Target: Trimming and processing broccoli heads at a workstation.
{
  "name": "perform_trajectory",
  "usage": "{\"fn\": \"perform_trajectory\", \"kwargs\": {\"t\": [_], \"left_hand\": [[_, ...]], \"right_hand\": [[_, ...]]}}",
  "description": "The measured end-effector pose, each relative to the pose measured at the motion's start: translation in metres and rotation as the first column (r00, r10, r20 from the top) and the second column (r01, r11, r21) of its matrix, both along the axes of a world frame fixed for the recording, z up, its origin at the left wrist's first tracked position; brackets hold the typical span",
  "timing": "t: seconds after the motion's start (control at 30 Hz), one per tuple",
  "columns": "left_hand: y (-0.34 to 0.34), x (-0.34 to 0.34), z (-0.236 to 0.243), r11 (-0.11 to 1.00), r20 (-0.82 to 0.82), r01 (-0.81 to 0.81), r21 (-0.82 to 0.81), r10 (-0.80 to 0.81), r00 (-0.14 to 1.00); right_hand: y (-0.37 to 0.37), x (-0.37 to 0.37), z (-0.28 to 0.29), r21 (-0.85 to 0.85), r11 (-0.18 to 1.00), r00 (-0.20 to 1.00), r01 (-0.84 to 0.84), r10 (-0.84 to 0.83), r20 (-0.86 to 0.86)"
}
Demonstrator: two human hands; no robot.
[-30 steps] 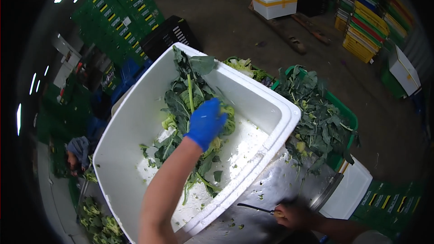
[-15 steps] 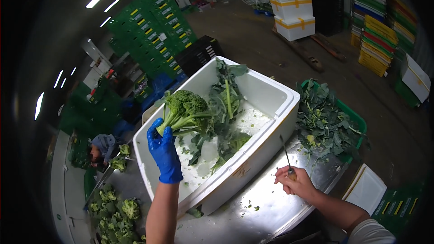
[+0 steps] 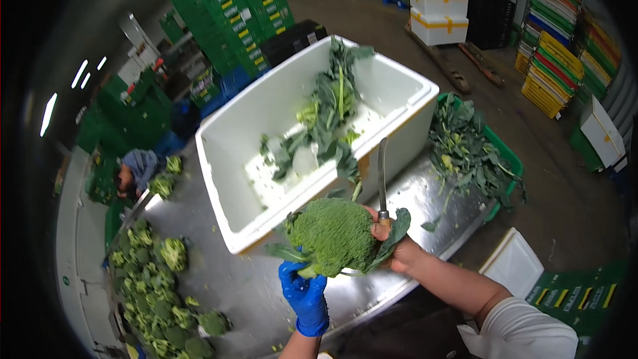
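A large head of broccoli (image 3: 337,236) is in front of me with its green crown facing up and leaves sticking out at its sides. My left hand (image 3: 304,296), in a blue glove, is closed at its lower left edge, fingers partly hidden. Behind the crown's right side, my bare right hand (image 3: 400,252) grips a knife (image 3: 382,176) by its wooden handle, the thin blade pointing up. A broccoli leaf (image 3: 393,239) covers part of that hand. Just beyond stands a white foam box (image 3: 229,179) with leafy broccoli pieces (image 3: 332,103) inside.
The metal table (image 3: 232,269) bears a pile of trimmed broccoli (image 3: 156,299) at left. A green crate (image 3: 508,156) of cut leaves (image 3: 468,153) is at right. At far left, another person's sleeve (image 3: 141,167) shows. Stacked green crates (image 3: 222,16) and foam boxes (image 3: 438,0) stand behind.
The broccoli has come from over the foam box toward me, its crown now turned up. My right hand has moved left with the knife to meet it. The whole view has shifted.
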State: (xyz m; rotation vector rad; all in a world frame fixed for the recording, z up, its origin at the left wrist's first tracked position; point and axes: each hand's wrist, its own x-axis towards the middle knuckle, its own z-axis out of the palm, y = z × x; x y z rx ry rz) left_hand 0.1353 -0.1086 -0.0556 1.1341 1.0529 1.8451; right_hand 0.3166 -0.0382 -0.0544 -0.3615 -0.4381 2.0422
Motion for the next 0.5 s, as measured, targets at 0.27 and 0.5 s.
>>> {"fn": "perform_trajectory", "kwargs": {"t": [0.27,0.5], "left_hand": [[-0.059,-0.018,-0.052,0.749,0.257,0.235,-0.620,-0.090,0.962],[-0.077,-0.037,-0.055,0.728,0.204,0.201,-0.655,-0.085,0.975]], "right_hand": [[-0.035,-0.008,-0.046,0.252,0.938,0.671,-0.237,-0.030,0.741],[-0.045,-0.025,-0.065,0.233,0.926,0.662,-0.297,0.024,0.749]]}}
